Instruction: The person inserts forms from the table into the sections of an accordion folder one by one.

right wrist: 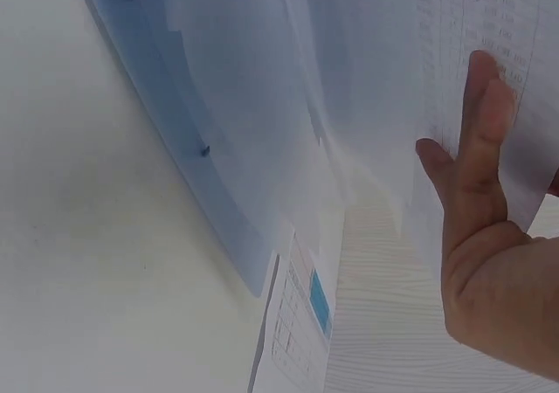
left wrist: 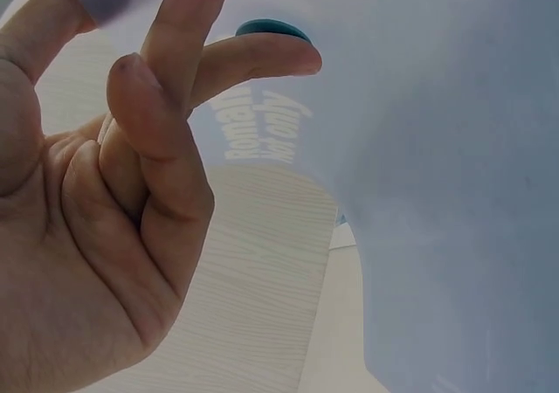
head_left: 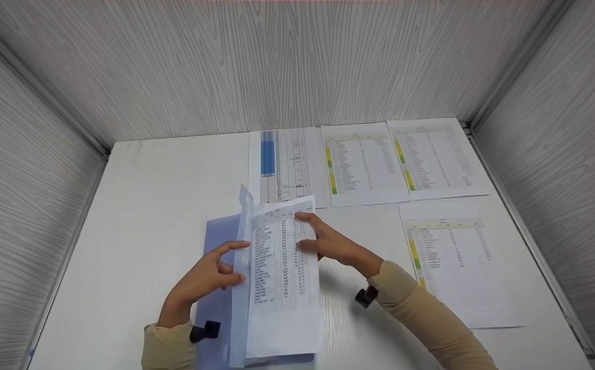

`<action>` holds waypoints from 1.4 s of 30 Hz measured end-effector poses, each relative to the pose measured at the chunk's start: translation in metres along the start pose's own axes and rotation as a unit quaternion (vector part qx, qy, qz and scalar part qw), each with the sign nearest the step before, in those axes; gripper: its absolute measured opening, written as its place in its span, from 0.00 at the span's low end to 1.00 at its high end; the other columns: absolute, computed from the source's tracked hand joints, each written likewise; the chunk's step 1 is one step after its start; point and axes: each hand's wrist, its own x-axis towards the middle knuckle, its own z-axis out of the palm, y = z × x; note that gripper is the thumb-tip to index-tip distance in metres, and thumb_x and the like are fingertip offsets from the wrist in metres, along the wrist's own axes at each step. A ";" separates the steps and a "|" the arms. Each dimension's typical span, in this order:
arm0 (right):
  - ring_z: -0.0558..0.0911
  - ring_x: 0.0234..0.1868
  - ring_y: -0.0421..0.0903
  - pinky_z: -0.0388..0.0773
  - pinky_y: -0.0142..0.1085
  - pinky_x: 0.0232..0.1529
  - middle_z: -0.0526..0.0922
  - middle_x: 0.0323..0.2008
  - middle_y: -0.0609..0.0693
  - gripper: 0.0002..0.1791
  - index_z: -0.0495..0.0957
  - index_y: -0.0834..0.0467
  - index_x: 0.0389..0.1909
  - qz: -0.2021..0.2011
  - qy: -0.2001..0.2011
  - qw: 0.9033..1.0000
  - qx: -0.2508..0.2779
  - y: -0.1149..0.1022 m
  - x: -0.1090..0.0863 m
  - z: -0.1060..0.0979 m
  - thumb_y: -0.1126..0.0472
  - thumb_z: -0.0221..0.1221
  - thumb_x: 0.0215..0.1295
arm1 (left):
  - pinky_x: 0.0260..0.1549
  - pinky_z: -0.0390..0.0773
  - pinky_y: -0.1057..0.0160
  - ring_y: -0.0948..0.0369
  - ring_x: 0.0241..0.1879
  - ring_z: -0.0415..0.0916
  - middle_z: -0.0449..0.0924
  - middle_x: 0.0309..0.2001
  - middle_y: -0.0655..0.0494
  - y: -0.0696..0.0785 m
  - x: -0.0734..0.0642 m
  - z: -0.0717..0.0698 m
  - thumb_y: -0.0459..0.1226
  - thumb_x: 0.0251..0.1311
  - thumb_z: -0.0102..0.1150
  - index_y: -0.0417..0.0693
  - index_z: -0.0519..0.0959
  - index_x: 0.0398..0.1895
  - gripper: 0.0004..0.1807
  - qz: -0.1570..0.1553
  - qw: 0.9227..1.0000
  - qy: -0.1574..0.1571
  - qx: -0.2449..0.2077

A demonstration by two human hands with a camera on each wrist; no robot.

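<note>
A translucent blue document folder (head_left: 214,231) stands partly opened in the middle of the table, its lighter flap (head_left: 239,318) raised along one side. My left hand (head_left: 200,277) holds this flap by the edge, index finger and thumb spread along it. White lettering and a teal spot show on the folder in the left wrist view. Printed sheets (head_left: 279,326) with a table of figures lie against the folder's inside. On their right edge, my right hand (head_left: 336,244) grips them, with index finger and thumb over the print. Its other fingers are mostly hidden behind the paper.
Along the back edge lie a sheet with a blue block (head_left: 290,159) and two sheets with yellow-green strips, one in the middle (head_left: 364,164) and one at the corner (head_left: 436,159). Another such sheet (head_left: 467,288) lies at the right. Wood-grained panels (head_left: 287,61) enclose the table.
</note>
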 end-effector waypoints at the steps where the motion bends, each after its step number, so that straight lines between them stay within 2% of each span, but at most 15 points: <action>1: 0.85 0.44 0.49 0.81 0.38 0.33 0.75 0.58 0.58 0.41 0.43 0.50 0.75 0.001 -0.001 1.000 -0.001 0.000 -0.002 0.002 0.67 0.53 0.66 | 0.23 0.67 0.70 0.61 0.32 0.80 0.80 0.47 0.29 0.000 0.000 0.000 0.32 0.58 0.62 0.38 0.56 0.71 0.39 0.000 1.000 0.000 0.000; 7: 0.84 0.44 0.49 0.81 0.37 0.33 0.72 0.60 0.60 0.42 0.43 0.50 0.75 -0.007 0.000 0.999 -0.034 -0.005 -0.008 0.014 0.69 0.53 0.66 | 0.22 0.68 0.70 0.60 0.32 0.79 0.81 0.47 0.30 0.001 0.000 0.000 0.32 0.57 0.63 0.38 0.56 0.71 0.40 -0.011 1.000 0.008 0.005; 13: 0.83 0.45 0.50 0.82 0.38 0.34 0.69 0.61 0.61 0.42 0.44 0.51 0.75 -0.023 0.012 0.998 -0.058 -0.004 -0.011 0.015 0.74 0.50 0.64 | 0.23 0.69 0.69 0.59 0.33 0.79 0.81 0.48 0.32 0.004 0.001 0.000 0.33 0.57 0.63 0.39 0.57 0.71 0.40 -0.016 1.000 0.011 0.010; 17: 0.84 0.42 0.49 0.80 0.37 0.27 0.72 0.59 0.60 0.43 0.44 0.51 0.75 -0.025 0.014 0.997 -0.066 -0.003 -0.013 0.016 0.75 0.50 0.63 | 0.23 0.69 0.69 0.58 0.33 0.80 0.80 0.49 0.31 0.008 0.000 0.001 0.32 0.58 0.62 0.38 0.56 0.72 0.39 -0.016 1.000 0.010 0.013; 20: 0.84 0.40 0.49 0.79 0.36 0.22 0.74 0.57 0.59 0.43 0.44 0.49 0.75 -0.026 0.012 0.998 -0.061 -0.004 -0.013 0.017 0.74 0.51 0.63 | 0.23 0.70 0.70 0.58 0.33 0.80 0.80 0.49 0.31 0.013 0.000 0.003 0.32 0.58 0.61 0.38 0.56 0.71 0.39 -0.017 1.000 0.009 0.021; 26: 0.83 0.40 0.49 0.78 0.36 0.24 0.72 0.58 0.60 0.42 0.45 0.50 0.75 -0.028 0.019 0.999 -0.041 -0.008 -0.007 0.022 0.74 0.49 0.63 | 0.23 0.69 0.68 0.57 0.32 0.79 0.81 0.48 0.33 0.020 0.002 0.004 0.31 0.58 0.60 0.38 0.56 0.72 0.38 -0.022 0.999 0.007 0.033; 35: 0.82 0.40 0.49 0.77 0.36 0.23 0.71 0.59 0.63 0.42 0.45 0.52 0.75 -0.022 0.047 0.998 -0.023 -0.010 0.001 0.030 0.74 0.49 0.62 | 0.23 0.69 0.66 0.59 0.32 0.78 0.83 0.45 0.33 0.021 0.003 0.003 0.32 0.57 0.60 0.39 0.56 0.72 0.39 -0.033 0.999 0.008 0.040; 42: 0.85 0.42 0.49 0.80 0.36 0.26 0.75 0.58 0.60 0.41 0.44 0.53 0.75 -0.013 0.030 0.999 -0.018 -0.008 -0.002 0.027 0.70 0.52 0.64 | 0.23 0.68 0.67 0.61 0.30 0.77 0.83 0.42 0.33 0.020 0.004 0.003 0.32 0.57 0.61 0.38 0.56 0.72 0.40 -0.037 0.999 0.001 0.033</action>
